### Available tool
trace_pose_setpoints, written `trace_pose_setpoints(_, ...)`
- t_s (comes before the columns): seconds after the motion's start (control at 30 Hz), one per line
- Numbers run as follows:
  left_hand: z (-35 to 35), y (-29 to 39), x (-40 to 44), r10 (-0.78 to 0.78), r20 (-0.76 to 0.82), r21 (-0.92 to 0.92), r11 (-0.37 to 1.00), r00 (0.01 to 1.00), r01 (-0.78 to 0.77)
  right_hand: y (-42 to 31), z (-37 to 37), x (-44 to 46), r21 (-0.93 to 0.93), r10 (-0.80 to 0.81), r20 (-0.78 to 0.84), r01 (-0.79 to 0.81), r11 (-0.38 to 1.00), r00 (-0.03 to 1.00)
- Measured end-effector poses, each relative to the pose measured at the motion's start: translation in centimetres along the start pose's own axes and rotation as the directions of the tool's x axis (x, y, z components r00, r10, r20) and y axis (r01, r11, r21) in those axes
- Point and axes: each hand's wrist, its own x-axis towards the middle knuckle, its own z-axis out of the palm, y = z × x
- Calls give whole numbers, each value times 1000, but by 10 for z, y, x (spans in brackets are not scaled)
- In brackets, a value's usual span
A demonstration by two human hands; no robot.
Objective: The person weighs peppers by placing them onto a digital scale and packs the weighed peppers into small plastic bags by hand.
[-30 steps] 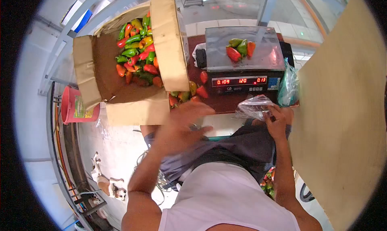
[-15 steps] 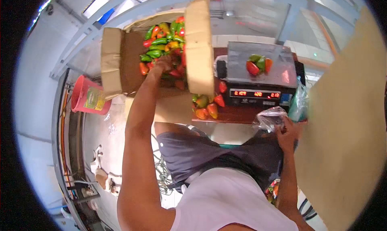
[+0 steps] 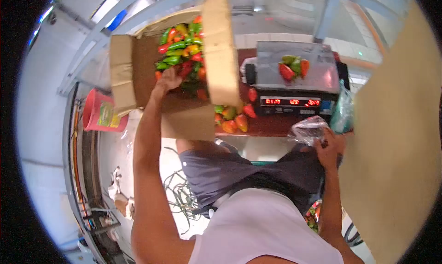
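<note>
Pinching: clear plastic bag [image 3: 307, 129], our right hand [image 3: 328, 149] closed on it. Our left hand [image 3: 167, 81], well apart: open, drawn back from deeper among peppers [image 3: 173, 60] ahead of it.

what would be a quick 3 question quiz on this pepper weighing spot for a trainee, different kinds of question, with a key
1. Multiple choice: what does the right hand hold?
a) a knife
b) a clear plastic bag
c) a paper cup

2. True or false: the left hand reaches into the cardboard box.

3. Fill in the blank: several peppers lie on top of the scale, whose lit digits are ____ in colour.

Key: 1 b; 2 true; 3 red
</note>
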Motion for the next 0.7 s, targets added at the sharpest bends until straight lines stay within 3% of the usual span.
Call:
trace_pose_setpoints(0.03,-23,-3,-12,-126,80,-347,926,989,146,3,0,1,-84,-91,-17,90,992,996)
trace_pose_setpoints(0.07,-63,21,-22,-211,184,-642,714,960,280,4,1,2,-33,-59,-7,59,998,998)
trace_pose_setpoints(0.1,-86,38,-28,-243,300,-838,394,923,376,6,1,1,14,-21,4,21,1000,1000)
trace_pose_setpoints(0.17,-91,39,-21,-220,219,-674,670,951,311,-1,1,2,55,30,18,-31,998,999)
trace_pose_setpoints(0.27,-114,70,-23,-136,338,-509,806,931,303,-2,2,1,41,30,21,-31,999,999)
trace_pose_setpoints(0.33,-105,73,-20,0,239,-430,897,971,106,19,8,1,23,-18,11,18,1000,1000)
trace_pose_setpoints(0.37,-71,68,-11,132,73,-333,938,988,-101,25,10,-1,11,-33,1,33,999,999)
trace_pose_setpoints(0.4,-43,63,-1,280,-78,-197,937,957,-290,28,11,0,-2,-48,-9,48,999,999)
trace_pose_setpoints(0.5,-14,49,33,262,381,-196,960,887,-200,20,9,-1,2,-42,-37,42,999,998)
trace_pose_setpoints(0.57,-62,69,1,223,537,-282,956,813,-75,18,7,2,-38,-46,-45,44,998,998)
trace_pose_setpoints(0.63,-66,76,-18,299,479,-368,922,825,-120,19,7,-3,-132,-57,-39,51,990,998)
trace_pose_setpoints(0.7,-35,61,-26,457,178,-437,830,872,-346,17,9,-1,33,21,9,-21,999,1000)
